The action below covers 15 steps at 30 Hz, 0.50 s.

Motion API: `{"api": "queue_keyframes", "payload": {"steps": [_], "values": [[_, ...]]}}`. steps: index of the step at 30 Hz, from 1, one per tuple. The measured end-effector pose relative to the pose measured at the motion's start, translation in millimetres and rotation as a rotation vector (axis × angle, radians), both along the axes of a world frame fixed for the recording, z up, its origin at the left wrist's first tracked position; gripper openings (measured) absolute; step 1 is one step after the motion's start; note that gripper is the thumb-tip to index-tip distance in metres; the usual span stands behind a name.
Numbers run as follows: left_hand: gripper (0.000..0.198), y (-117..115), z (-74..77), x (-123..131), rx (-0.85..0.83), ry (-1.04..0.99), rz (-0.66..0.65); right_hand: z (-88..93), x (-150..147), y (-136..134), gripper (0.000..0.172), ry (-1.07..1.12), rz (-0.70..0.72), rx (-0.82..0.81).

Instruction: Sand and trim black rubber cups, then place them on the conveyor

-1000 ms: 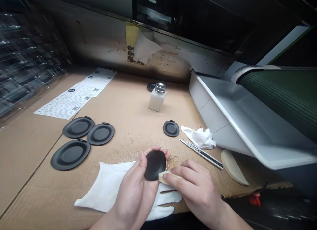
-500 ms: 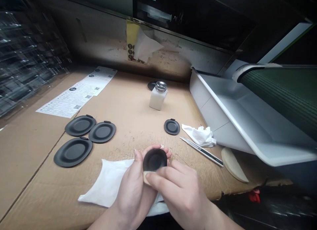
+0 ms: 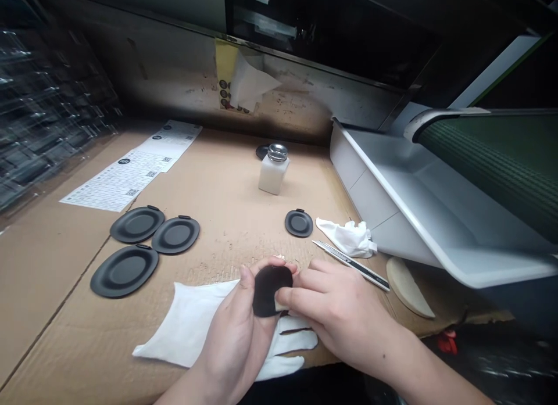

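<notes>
My left hand [image 3: 238,329] grips a small black oval cap [image 3: 267,287], thumb on its left edge and fingertips round its top. My right hand [image 3: 335,309] is closed on a small pale block [image 3: 279,306], mostly hidden under the fingers, and presses it against the cap's right side. Both hands hover over a white cloth glove [image 3: 196,326] lying flat on the cardboard-covered bench [image 3: 226,201].
Three larger black oval lids [image 3: 137,225] [image 3: 175,235] [image 3: 124,271] lie at left, one small lid [image 3: 299,223] at centre right. A white dispenser bottle [image 3: 273,169], crumpled cloth [image 3: 349,237], utility knife [image 3: 353,265], printed label sheets [image 3: 131,175], grey tray [image 3: 418,201].
The right hand slid the pale block from the cap's lower edge up to its right side. The left hand tilted the cap so that its dark face turned more to the left.
</notes>
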<state>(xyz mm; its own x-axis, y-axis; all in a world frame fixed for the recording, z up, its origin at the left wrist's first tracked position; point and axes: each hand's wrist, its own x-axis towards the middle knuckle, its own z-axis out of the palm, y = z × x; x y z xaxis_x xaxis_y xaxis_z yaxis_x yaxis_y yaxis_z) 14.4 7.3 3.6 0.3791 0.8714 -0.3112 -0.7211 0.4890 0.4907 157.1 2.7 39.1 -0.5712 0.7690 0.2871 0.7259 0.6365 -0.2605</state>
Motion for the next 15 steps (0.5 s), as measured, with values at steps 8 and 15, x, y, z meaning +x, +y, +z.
{"api": "queue_keyframes", "payload": {"steps": [8, 15], "values": [[0.038, 0, -0.1, -1, -0.073, 0.0, 0.043, -19.7, -14, 0, 0.021, 0.345, -0.085, 0.049], [0.046, 0, -0.4, -2, -0.12, -0.062, 0.07, -19.4, -8, -9, 0.031, 0.429, -0.381, 0.253]]}}
